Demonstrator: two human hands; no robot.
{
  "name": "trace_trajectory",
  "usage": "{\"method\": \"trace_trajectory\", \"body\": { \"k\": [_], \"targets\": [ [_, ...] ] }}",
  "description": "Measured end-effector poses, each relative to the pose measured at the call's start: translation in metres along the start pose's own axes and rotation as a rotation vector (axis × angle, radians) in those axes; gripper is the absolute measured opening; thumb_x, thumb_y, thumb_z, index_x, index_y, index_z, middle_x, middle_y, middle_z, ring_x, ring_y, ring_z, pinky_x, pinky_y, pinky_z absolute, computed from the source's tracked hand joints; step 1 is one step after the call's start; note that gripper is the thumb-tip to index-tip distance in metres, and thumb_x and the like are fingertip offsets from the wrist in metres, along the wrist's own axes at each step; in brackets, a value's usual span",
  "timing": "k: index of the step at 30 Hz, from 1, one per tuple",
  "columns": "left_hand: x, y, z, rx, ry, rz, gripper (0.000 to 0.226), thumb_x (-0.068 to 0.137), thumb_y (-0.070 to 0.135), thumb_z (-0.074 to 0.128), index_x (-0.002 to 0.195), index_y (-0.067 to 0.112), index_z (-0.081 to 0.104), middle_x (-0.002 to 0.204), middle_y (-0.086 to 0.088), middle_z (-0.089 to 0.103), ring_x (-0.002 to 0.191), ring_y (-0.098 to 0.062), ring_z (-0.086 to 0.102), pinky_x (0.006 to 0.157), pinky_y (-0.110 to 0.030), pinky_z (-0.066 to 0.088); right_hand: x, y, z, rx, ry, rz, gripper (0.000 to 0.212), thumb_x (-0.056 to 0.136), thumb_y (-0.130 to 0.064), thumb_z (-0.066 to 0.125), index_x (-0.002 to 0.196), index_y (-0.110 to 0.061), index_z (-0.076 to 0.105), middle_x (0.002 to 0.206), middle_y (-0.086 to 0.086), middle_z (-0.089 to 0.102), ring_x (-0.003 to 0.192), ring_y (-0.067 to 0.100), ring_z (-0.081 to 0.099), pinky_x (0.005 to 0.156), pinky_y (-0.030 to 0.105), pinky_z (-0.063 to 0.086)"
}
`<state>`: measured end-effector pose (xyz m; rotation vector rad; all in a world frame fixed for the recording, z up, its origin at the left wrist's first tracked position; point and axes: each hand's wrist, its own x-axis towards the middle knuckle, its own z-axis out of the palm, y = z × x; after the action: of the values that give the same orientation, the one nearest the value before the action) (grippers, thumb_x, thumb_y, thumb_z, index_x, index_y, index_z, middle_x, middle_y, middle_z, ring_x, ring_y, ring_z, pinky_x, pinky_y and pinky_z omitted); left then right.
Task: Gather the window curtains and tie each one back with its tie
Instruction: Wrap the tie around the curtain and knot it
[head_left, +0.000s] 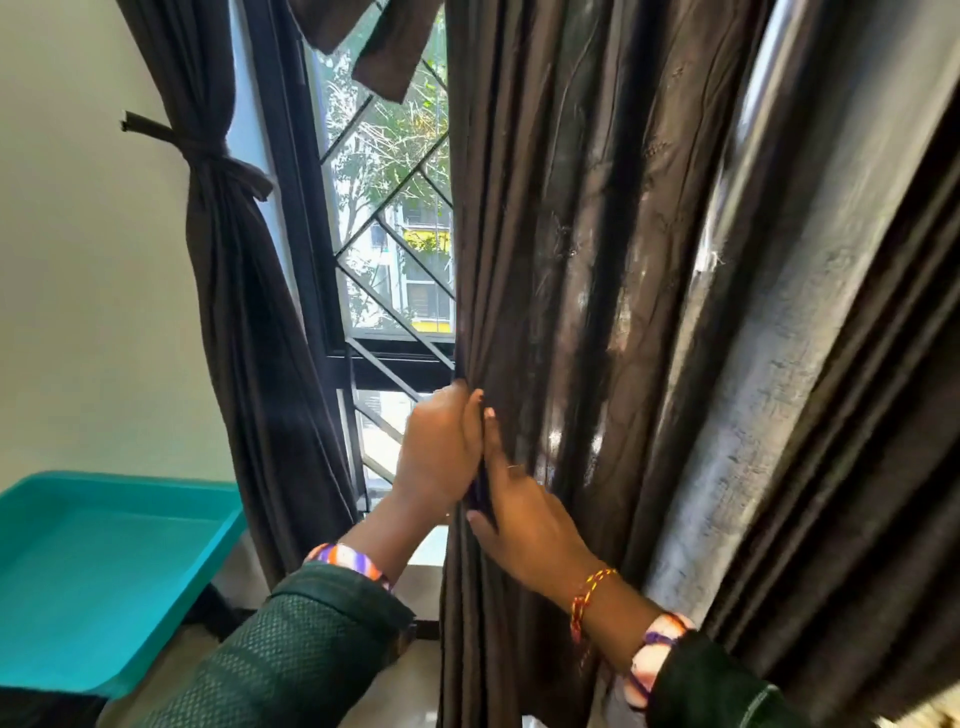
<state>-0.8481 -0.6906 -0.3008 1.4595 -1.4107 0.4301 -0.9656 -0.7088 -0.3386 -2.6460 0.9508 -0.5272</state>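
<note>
Gathering right curtain (597, 260): left hand (441, 447) pinches leading edge, fingers curled round hem; right hand (524, 514) lies flat, fingers straight on folds just beside. Left curtain (244, 291) already tied. Bunch pleats evenly before tying.

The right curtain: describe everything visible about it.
The right curtain is dark brown, slightly shiny fabric hanging in long vertical folds, loose and not yet tied; no tie shows on it. It covers the right side of the window and runs past the top and bottom of the view. The left hand grips its inner edge, and the right hand rests on the folds just beside it.
</note>
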Motion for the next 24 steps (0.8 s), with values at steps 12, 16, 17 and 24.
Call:
{"method": "trace_trajectory", "body": {
  "k": [12,16,17,24],
  "targets": [
    [0.014,-0.051,-0.016,0.066,0.041,-0.110,0.033,0.088,0.017,0.042,0.074,-0.008,0.058,0.064,-0.024,0.060,0.055,-0.035,0.057,0.054,-0.033,0.041,0.043,0.067,-0.095,0.336,0.697,0.232,0.096,0.082,-0.014,0.069,0.146,0.003,-0.001,0.154,0.026,0.011,0.143,0.024,0.011,0.117,0.023,0.016],
    [0.013,-0.043,-0.012,0.049,0.040,-0.097,0.029,0.088,0.014,0.044,0.073,-0.007,0.057,0.063,-0.024,0.059,0.054,-0.036,0.058,0.054,-0.029,0.037,0.049,0.065,-0.095,0.189,0.591,0.238,0.056,0.087,0.001,0.050,0.141,-0.005,0.038,0.104,0.027,0.065,0.094,0.035,0.063,0.085,0.035,0.045],
    [0.013,-0.041,-0.011,0.055,0.040,-0.096,0.028,0.087,0.014,0.044,0.075,-0.007,0.058,0.063,-0.024,0.060,0.055,-0.037,0.058,0.054,-0.029,0.036,0.048,0.060,-0.090,0.135,0.592,0.223,0.061,0.086,0.004,0.046,0.144,-0.011,0.034,0.098,0.029,0.066,0.088,0.039,0.063,0.079,0.037,0.043],
    [0.013,-0.031,0.000,0.053,0.018,-0.099,0.025,0.086,0.010,0.044,0.075,-0.008,0.058,0.060,-0.024,0.059,0.052,-0.036,0.057,0.052,-0.032,0.034,0.035,0.012,-0.039,0.112,0.492,0.068,0.092,0.086,0.003,0.045,0.139,-0.034,-0.021,0.120,0.028,0.057,0.059,0.021,0.052,0.053,0.023,0.035]
  ]
}}
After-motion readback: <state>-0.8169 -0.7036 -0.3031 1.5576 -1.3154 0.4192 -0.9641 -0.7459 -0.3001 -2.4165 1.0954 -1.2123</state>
